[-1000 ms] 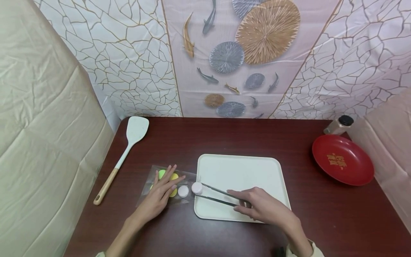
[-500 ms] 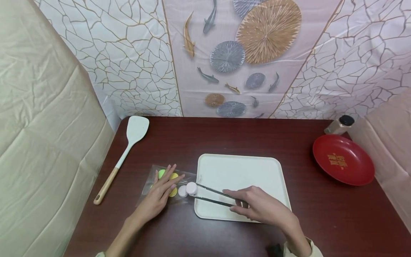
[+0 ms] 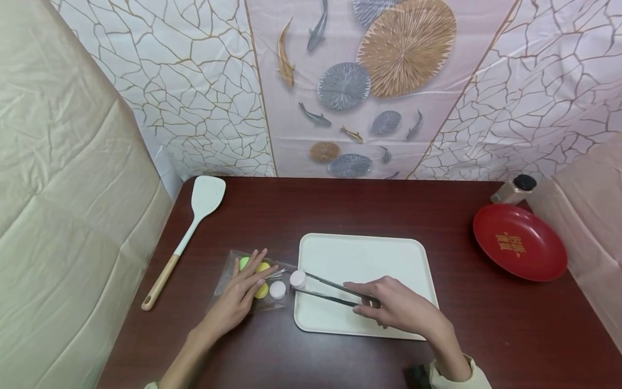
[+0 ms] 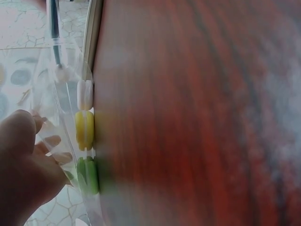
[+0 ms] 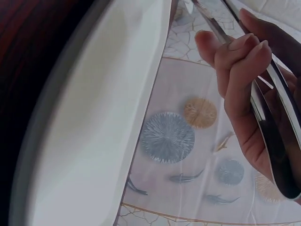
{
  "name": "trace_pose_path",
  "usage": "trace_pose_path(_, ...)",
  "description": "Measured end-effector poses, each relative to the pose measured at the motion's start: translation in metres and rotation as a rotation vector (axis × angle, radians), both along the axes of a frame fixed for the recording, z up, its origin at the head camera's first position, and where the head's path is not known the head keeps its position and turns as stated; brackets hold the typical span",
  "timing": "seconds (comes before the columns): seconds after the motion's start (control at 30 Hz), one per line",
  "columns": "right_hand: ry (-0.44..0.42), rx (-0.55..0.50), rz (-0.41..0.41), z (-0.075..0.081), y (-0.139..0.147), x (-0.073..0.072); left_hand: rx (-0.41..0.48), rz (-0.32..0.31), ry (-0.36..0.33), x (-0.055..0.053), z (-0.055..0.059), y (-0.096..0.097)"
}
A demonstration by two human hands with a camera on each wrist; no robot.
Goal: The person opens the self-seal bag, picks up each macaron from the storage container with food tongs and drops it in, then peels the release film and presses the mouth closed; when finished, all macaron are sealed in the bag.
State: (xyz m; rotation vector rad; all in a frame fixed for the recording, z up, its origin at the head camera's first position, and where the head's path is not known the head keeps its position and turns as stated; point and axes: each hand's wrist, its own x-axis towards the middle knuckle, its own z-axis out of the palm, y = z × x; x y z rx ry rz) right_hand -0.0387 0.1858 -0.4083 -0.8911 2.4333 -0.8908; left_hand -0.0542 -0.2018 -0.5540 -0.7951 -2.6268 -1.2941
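In the head view, my left hand (image 3: 236, 297) rests with fingers spread on a clear plastic bag (image 3: 269, 306) lying on the table. Green (image 3: 244, 263), yellow (image 3: 262, 292) and white (image 3: 277, 290) round pieces are in the bag, partly hidden under the fingers. The left wrist view shows the white piece (image 4: 85, 95) as two rounded layers, seen edge-on. My right hand (image 3: 396, 305) holds metal tongs (image 3: 332, 297), also near in the right wrist view. Between the tong tips sits another white round piece (image 3: 298, 279), over the tray's left edge.
A cream rectangular tray (image 3: 359, 254) lies under the tongs. To the left is a white spatula (image 3: 207, 197) with a wooden handle. A red plate (image 3: 539, 237) and a black-lidded jar (image 3: 512, 190) stand at the right. Fabric walls border the table.
The tongs with the white piece moved left over the bag, then back right and slightly away from me. The white piece in the bag is now uncovered. The left hand stays put.
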Motion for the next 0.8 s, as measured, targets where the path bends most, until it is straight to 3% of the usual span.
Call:
trace_pose_path(0.1, -0.016, 0.0, -0.005, 0.002, -0.001, 0.001, -0.027, 0.002, -0.014, -0.002, -0.008, -0.003)
trace_pose_path(0.2, -0.029, -0.001, -0.001, 0.004, -0.005, 0.001, -0.027, -0.001, -0.001, -0.002, -0.009, -0.004)
trace_pose_path(0.3, 0.006, -0.005, 0.03, 0.003, -0.012, -0.002, -0.006, -0.005, 0.052, 0.0, -0.004, -0.002)
trace_pose_path(0.43, 0.057, -0.011, 0.063, -0.001, -0.024, -0.008, 0.042, -0.01, 0.096, 0.005, 0.013, 0.005)
trace_pose_path(0.53, 0.063, -0.014, 0.056, -0.006, -0.031, -0.012, 0.059, -0.011, 0.053, 0.007, 0.02, 0.007)
trace_pose_path(0.67, 0.118, 0.016, 0.042, -0.011, -0.039, -0.016, 0.002, -0.01, 0.022, 0.001, 0.009, 0.006)
trace_pose_path(0.8, 0.159, 0.055, 0.04, -0.01, -0.045, -0.015, -0.052, -0.014, 0.037, -0.006, 0.001, 0.005)
